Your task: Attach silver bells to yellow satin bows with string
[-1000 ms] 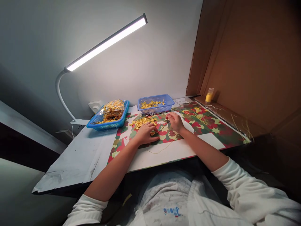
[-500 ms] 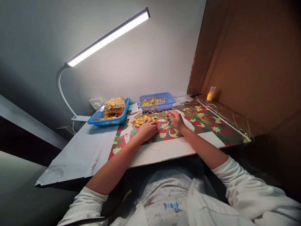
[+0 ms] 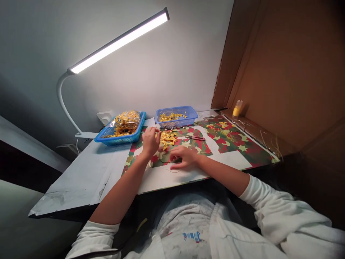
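My left hand (image 3: 151,141) is raised at the left side of a pile of yellow bows (image 3: 168,138), its fingers curled together. Whatever is between those fingertips is hidden. My right hand (image 3: 184,157) hovers low over the white front strip of the board, slightly blurred, thumb and forefinger apart with nothing visible held. A thin thread (image 3: 172,170) lies just below its fingers. Beyond the right hand, small reddish thread snips (image 3: 196,137) lie on the camouflage-patterned sheet (image 3: 244,147).
Behind the bows stands a blue-violet basket (image 3: 176,112) with more yellow pieces. A blue basket (image 3: 121,139) at left holds a bagged heap. Small metallic beads (image 3: 172,128), loose yellow threads (image 3: 226,133), a yellow-filled bottle (image 3: 237,109) and a lamp (image 3: 118,41) are around.
My right hand has let go of the snips, which now lie on the sheet, and moved down toward me. My left hand has lifted and shifted left, uncovering more bows.
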A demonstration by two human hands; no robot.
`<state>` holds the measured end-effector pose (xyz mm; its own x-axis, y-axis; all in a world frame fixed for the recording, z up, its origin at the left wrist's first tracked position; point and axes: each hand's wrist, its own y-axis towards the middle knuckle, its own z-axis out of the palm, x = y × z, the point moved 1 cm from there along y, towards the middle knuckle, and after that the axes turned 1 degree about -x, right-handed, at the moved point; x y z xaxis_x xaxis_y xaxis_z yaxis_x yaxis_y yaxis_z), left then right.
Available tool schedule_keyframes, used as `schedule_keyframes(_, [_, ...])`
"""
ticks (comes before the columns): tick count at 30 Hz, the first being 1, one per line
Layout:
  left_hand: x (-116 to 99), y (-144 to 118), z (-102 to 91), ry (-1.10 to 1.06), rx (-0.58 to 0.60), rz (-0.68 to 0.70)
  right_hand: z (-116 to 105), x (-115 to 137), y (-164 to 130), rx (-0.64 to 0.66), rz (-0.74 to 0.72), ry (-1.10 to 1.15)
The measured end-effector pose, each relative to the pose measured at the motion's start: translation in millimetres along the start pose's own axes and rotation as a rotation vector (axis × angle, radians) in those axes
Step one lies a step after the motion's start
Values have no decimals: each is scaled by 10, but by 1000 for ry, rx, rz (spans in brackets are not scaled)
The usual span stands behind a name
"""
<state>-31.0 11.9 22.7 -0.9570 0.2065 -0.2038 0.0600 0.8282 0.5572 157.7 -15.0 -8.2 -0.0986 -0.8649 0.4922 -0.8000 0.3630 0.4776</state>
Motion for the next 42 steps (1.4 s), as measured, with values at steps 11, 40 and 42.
schedule_keyframes(11, [68,-36,-24,42,61,-112,71,-33,12,98,-26,-30])
schedule_keyframes(40, [128,-35,28,-142,530,293,-996,-946,-445,-351,1341,-578])
schedule_keyframes(42, [129,-45,9,-140,506,302,-982,-944,-415,-322,1349,-596])
